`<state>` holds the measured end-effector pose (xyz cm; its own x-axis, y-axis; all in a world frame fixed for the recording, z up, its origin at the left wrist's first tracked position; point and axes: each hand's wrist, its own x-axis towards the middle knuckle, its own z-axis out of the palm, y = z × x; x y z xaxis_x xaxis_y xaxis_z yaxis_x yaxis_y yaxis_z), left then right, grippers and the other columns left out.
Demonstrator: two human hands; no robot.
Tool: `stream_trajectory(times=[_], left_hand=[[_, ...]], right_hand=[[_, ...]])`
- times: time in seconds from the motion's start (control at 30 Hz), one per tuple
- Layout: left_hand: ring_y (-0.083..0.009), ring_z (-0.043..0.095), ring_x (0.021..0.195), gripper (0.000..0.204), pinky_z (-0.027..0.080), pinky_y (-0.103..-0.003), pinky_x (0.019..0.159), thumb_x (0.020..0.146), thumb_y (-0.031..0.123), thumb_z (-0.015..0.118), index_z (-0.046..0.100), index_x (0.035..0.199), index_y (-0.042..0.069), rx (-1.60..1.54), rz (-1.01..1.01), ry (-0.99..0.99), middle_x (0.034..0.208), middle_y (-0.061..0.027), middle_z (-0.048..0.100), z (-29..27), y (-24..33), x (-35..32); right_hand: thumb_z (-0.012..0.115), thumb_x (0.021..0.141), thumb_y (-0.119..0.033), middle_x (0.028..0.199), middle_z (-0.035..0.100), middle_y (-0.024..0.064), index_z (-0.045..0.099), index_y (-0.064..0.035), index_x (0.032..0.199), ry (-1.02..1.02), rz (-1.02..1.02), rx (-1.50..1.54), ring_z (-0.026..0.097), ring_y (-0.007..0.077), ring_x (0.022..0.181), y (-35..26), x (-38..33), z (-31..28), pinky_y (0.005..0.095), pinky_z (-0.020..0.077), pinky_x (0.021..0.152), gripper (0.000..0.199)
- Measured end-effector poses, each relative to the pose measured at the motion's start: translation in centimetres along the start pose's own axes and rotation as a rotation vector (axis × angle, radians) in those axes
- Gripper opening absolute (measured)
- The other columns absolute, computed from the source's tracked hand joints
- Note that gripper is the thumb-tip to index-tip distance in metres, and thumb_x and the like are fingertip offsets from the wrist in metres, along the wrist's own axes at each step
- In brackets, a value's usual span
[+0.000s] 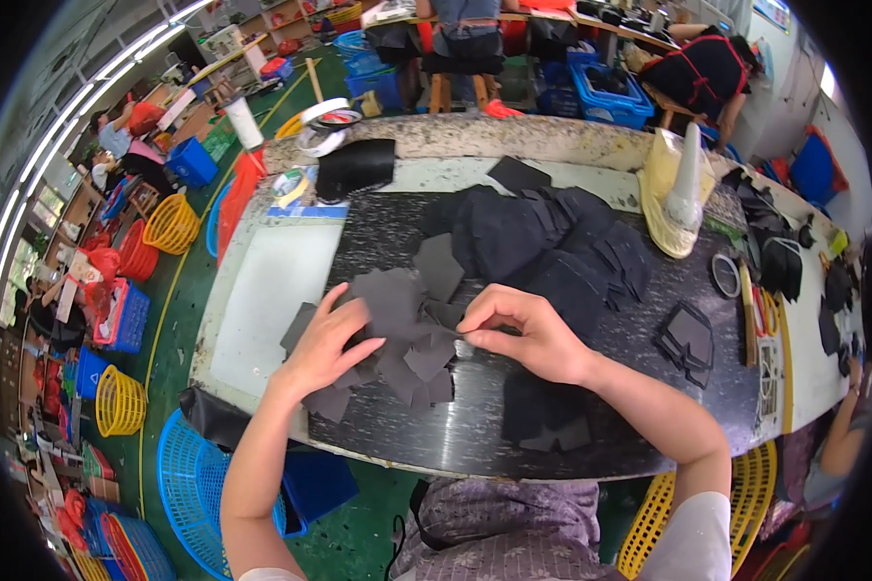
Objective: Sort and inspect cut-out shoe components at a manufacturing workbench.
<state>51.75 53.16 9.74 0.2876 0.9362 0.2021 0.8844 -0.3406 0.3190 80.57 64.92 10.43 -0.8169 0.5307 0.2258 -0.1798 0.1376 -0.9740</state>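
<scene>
My left hand (331, 339) rests on a loose heap of dark grey cut pieces (395, 302), its thumb and fingers spread apart. Beside it, thumb and forefinger of my right hand (528, 334) pinch the edge of a small dark grey piece (444, 315). More flat, angular grey pieces (415, 370) overlap below. Beyond my hands lies a large pile of black cut pieces (523, 232). Under my right forearm there are further black pieces (547, 416), partly hidden by it.
The work table (475, 426) has a black streaked top. At its far right stands a glue-smeared container with a pale cone (685, 198). A small stack of black pieces (686, 341), a tape ring (725, 276) and scissors (767, 312) lie right. Baskets (189, 484) flank the near edge.
</scene>
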Motion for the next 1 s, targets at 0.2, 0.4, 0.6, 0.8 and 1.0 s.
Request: stream_trajectory(times=[0.2, 0.4, 0.6, 0.8, 1.0], left_hand=[[-0.0215, 0.049, 0.133, 0.037, 0.023, -0.052, 0.118, 0.088, 0.016, 0.069, 0.060, 0.123, 0.009, 0.062, 0.090, -0.059, 0.136, -0.0037, 0.057, 0.5, 2.7, 0.7], [-0.0216, 0.047, 0.135, 0.037, 0.021, -0.053, 0.118, 0.089, 0.007, 0.064, 0.058, 0.125, 0.009, 0.105, 0.078, -0.053, 0.139, -0.0043, 0.055, 0.9, 3.4, 0.5], [-0.0255, 0.046, 0.136, 0.039, 0.020, -0.054, 0.118, 0.088, 0.000, 0.060, 0.059, 0.126, 0.008, 0.084, 0.031, -0.023, 0.140, -0.0071, 0.054, 1.3, 3.9, -0.2], [-0.0306, 0.054, 0.128, 0.043, 0.034, -0.048, 0.107, 0.082, 0.021, 0.071, 0.064, 0.121, 0.005, -0.343, 0.269, 0.206, 0.128, -0.0112, 0.063, 2.1, 12.2, -0.2], [-0.0294, 0.062, 0.109, 0.040, 0.043, -0.045, 0.101, 0.079, 0.016, 0.078, 0.066, 0.116, 0.006, -0.736, 0.330, -0.178, 0.111, -0.0101, 0.068, 5.7, 16.3, 0.3]], right_hand=[[0.061, 0.094, 0.002, 0.105, 0.066, 0.0065, 0.060, -0.0012, 0.105, -0.053, -0.075, -0.211, 0.064, 0.0133, 0.102, 0.4, -5.0, -0.9, 0.0279, 0.0513, 0.090, 0.012], [0.061, 0.096, -0.001, 0.099, 0.066, 0.0047, 0.063, 0.0006, 0.105, 0.020, 0.092, -0.064, 0.064, 0.0100, 0.095, -2.6, -8.1, -1.1, 0.0271, 0.0532, 0.085, 0.009], [0.066, 0.088, -0.003, 0.105, 0.069, 0.0097, 0.065, -0.0033, 0.107, -0.292, -0.315, -0.400, 0.069, 0.0259, 0.092, -4.7, -13.2, -1.1, 0.0342, 0.0555, 0.082, 0.019], [0.067, 0.082, -0.009, 0.108, 0.070, 0.0095, 0.069, -0.0042, 0.096, -0.064, -0.474, -0.565, 0.070, 0.0259, 0.097, -3.5, -16.6, -0.4, 0.0341, 0.0595, 0.076, 0.015], [0.064, 0.084, -0.010, 0.107, 0.070, 0.0100, 0.068, -0.0036, 0.092, -0.057, -0.559, -0.556, 0.070, 0.0270, 0.100, -2.7, -16.1, 0.3, 0.0352, 0.0596, 0.079, 0.011]])
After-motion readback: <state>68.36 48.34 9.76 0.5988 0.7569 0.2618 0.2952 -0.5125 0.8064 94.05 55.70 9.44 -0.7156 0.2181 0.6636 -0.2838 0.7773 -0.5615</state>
